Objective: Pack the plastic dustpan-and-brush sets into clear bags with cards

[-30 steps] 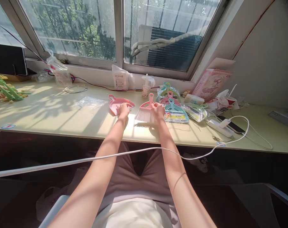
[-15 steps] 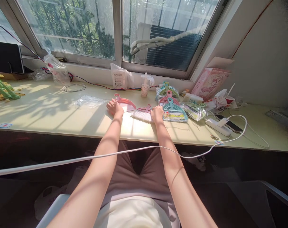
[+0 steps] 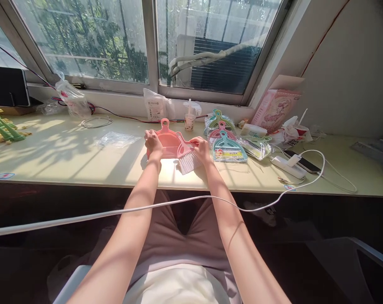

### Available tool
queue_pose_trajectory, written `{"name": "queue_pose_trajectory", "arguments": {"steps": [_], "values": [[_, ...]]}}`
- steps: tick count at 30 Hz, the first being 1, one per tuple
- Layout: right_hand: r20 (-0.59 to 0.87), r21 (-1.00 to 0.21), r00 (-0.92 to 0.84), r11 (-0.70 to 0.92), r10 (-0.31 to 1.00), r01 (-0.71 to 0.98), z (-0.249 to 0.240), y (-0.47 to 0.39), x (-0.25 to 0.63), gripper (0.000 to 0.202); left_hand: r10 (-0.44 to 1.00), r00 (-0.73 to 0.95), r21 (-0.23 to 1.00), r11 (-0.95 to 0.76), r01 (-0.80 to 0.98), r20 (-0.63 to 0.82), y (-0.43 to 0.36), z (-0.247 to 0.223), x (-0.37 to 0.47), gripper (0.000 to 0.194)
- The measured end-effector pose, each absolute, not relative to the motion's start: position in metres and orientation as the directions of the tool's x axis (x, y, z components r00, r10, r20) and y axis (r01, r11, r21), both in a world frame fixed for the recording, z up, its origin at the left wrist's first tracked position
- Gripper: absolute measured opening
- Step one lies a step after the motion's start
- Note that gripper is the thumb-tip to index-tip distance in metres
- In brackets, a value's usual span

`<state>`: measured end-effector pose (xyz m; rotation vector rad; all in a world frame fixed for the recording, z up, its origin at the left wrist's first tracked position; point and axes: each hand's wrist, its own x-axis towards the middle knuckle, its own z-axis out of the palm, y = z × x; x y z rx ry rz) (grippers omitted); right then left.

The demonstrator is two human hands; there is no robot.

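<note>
My left hand (image 3: 154, 144) grips the left side of a pink dustpan (image 3: 169, 141), its looped handle pointing toward the window. In my right hand (image 3: 201, 148) is the right edge of a small pink hand brush (image 3: 185, 147), whose white bristles (image 3: 188, 162) point toward the table's front edge. The brush head lies against the dustpan's right side. Just right of my right hand sits a wrapped teal dustpan and brush set (image 3: 228, 147), with a pink set (image 3: 221, 130) and a green set (image 3: 217, 118) behind it.
Another wrapped green set (image 3: 257, 147) lies near a white power strip (image 3: 288, 168) and a phone (image 3: 307, 162). A white cable (image 3: 179, 200) crosses over my forearms. A clear plastic wrapper (image 3: 117, 139) lies left; a drink cup (image 3: 189, 121) stands by the window.
The dustpan has tilted up, showing its inside and upright handle. The brush has turned and moved left against it, bristles now pointing more toward me.
</note>
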<state>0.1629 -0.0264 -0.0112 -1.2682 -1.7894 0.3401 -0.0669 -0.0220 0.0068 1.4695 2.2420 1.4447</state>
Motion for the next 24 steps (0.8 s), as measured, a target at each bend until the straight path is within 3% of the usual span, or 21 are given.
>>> {"name": "queue_pose_trajectory", "arguments": {"steps": [5,10,16,19,24], "values": [[0.567,-0.663,0.024,0.439,0.823,0.607,-0.001,-0.037,0.151,0.028,0.809,-0.303,0.746,-0.23,0.625,0.503,-0.031,0.013,-0.043,0.05],[0.624,-0.62,0.141,0.377,0.768,0.688,0.004,-0.044,0.151,0.039,0.823,-0.095,0.762,-0.467,0.448,0.56,-0.026,0.011,-0.026,0.041],[0.595,-0.58,0.17,0.273,0.785,0.767,0.007,-0.05,0.153,0.035,0.861,0.017,0.812,-0.487,0.321,0.509,-0.019,0.01,-0.028,0.019],[0.615,-0.565,0.222,0.226,0.757,0.794,0.01,-0.051,0.152,0.035,0.866,0.062,0.847,-0.499,0.183,0.496,-0.021,0.009,-0.025,0.021],[0.547,-0.664,0.129,0.335,0.827,0.668,0.015,-0.048,0.152,0.043,0.889,0.08,0.886,-0.457,0.08,0.452,-0.021,0.006,-0.018,0.028]]}}
